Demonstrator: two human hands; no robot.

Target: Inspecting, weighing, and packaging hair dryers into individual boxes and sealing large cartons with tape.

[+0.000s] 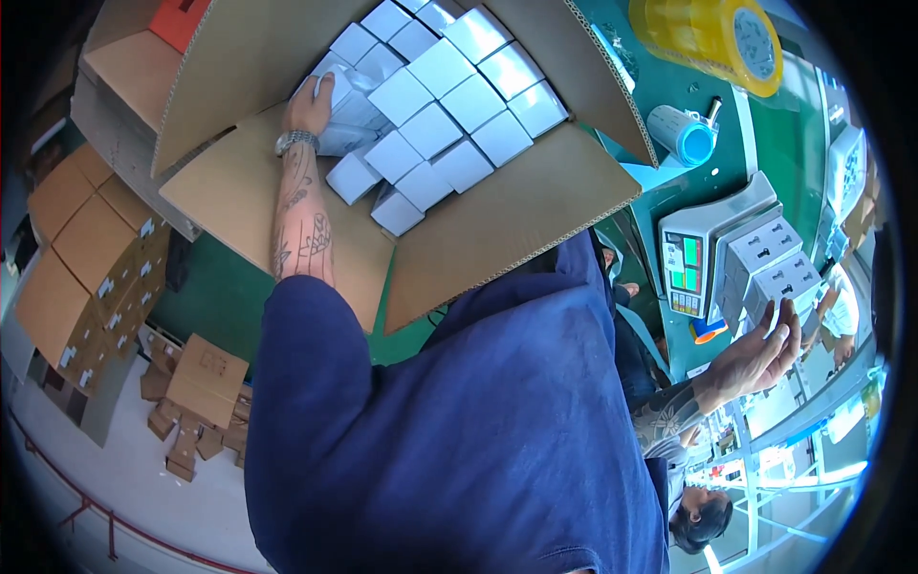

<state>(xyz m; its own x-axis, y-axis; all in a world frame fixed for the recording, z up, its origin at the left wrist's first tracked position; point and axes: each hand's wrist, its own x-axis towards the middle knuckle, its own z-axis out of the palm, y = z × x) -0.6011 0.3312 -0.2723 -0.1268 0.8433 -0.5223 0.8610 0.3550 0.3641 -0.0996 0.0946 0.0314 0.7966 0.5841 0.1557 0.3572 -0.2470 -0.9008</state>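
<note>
Head view: left grip on white boxes; right grip beside stacked boxes.

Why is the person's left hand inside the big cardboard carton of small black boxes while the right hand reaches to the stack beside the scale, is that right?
Nearly. The head view shows the small boxes in the cardboard carton are white, not black. The left hand is indeed among them, and the right hand reaches to the stack of boxes beside the scale.

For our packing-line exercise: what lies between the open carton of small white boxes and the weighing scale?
In the head view, a blue-and-white roll lies on the green table between the carton and the scale.
</note>
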